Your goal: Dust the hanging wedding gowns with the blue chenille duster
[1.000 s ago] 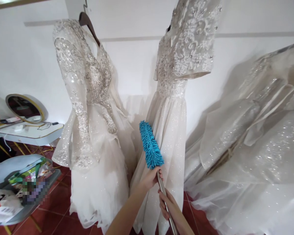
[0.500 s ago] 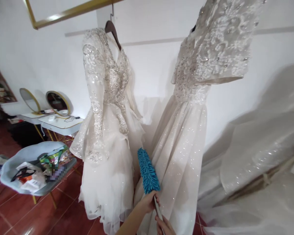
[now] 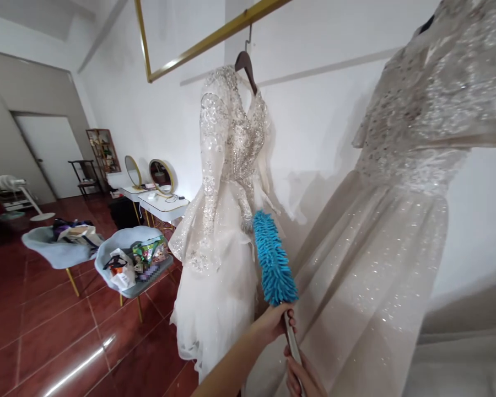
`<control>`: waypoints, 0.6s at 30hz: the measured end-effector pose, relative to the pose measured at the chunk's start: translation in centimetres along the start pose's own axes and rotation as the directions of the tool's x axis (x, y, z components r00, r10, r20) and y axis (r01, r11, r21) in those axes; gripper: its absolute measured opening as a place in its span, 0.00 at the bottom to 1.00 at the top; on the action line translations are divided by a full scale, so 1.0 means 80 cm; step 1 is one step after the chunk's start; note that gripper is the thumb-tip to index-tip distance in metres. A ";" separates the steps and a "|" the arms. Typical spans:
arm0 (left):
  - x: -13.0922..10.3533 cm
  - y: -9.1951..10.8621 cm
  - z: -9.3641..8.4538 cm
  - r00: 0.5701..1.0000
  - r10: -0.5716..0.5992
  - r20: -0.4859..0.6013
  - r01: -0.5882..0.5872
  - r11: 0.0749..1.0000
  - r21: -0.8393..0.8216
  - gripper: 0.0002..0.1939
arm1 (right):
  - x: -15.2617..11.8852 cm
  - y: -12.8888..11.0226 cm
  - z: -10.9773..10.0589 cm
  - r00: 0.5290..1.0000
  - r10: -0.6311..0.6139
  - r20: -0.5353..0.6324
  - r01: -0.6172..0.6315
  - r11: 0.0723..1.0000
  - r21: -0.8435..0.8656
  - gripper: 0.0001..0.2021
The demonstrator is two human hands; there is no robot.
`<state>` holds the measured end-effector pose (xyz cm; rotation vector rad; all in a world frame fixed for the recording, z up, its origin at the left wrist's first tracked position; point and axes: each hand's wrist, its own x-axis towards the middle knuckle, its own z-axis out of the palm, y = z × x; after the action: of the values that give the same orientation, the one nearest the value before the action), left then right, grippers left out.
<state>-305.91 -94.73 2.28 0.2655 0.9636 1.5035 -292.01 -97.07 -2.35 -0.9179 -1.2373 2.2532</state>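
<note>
A blue fluffy duster (image 3: 273,259) with a metal handle points up and away in the middle of the view. My left hand (image 3: 279,320) is closed round the handle just below the blue head. Lower down, my right hand (image 3: 301,375) grips the same handle near the bottom edge. The duster's head overlaps the side of a white sequined dress (image 3: 227,220) on a brown hanger (image 3: 246,70); whether they touch I cannot tell. Nearer on the right hangs a second beaded dress (image 3: 380,264), behind and beside my hands.
A gold rail (image 3: 215,41) holds the hanger. Two light blue chairs, one (image 3: 45,248) further left and one (image 3: 107,248) nearer, carry bags. Behind stand white tables (image 3: 163,204) with round mirrors (image 3: 161,175). More white fabric lies at the lower right.
The view has swung left, so the dresses appear further right and the second chair and a door have come in. The duster's head has risen beside the left dress, still in both hands.
</note>
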 end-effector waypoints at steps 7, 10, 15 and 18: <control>0.015 0.065 -0.001 0.998 0.045 0.034 -0.045 0.999 -0.006 0.10 | 0.051 -0.027 0.047 0.994 -0.108 0.001 0.108 0.993 -0.042 0.33; 0.030 0.085 -0.025 0.998 0.032 0.054 -0.032 0.999 -0.007 0.10 | 0.074 -0.027 0.074 0.992 -0.123 -0.037 0.122 0.992 -0.025 0.32; 0.059 0.104 -0.075 0.999 -0.001 0.048 0.001 1.000 0.001 0.12 | 0.113 -0.009 0.114 0.985 -0.134 -0.105 0.137 0.990 0.021 0.33; 0.075 0.105 -0.106 0.997 -0.075 -0.007 0.075 0.997 0.015 0.14 | 0.138 0.010 0.132 0.984 -0.126 -0.127 0.135 0.989 0.059 0.31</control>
<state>-318.81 -91.74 0.62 0.2330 0.9802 1.4296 -307.34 -96.75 -2.75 -0.9084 -1.1274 2.0905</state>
